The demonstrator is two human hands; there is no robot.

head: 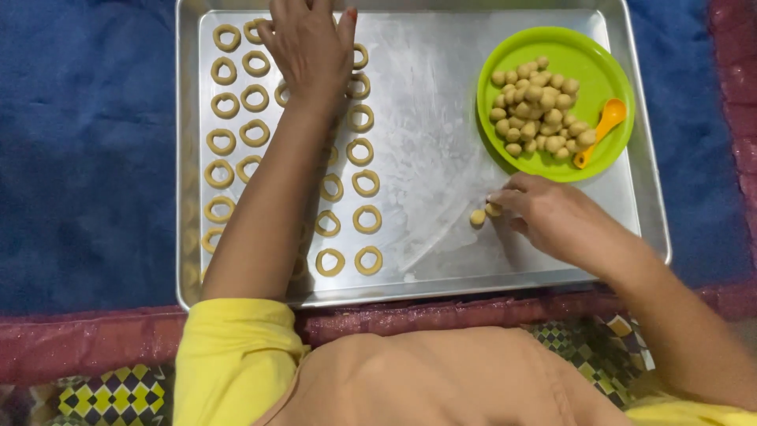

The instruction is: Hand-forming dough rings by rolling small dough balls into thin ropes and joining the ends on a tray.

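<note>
About half the greased baking tray [426, 158] carries dough rings [367, 219]; right hand [552, 217] pinches a dough ball [493, 210], left hand [311, 47] rests flat and empty, many balls [540, 110] left unshaped.

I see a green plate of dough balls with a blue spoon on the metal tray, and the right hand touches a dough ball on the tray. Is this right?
Not quite. The head view shows the spoon is orange, not blue. The rest holds: the green plate of dough balls sits on the metal tray, and the right hand touches a dough ball there.
</note>
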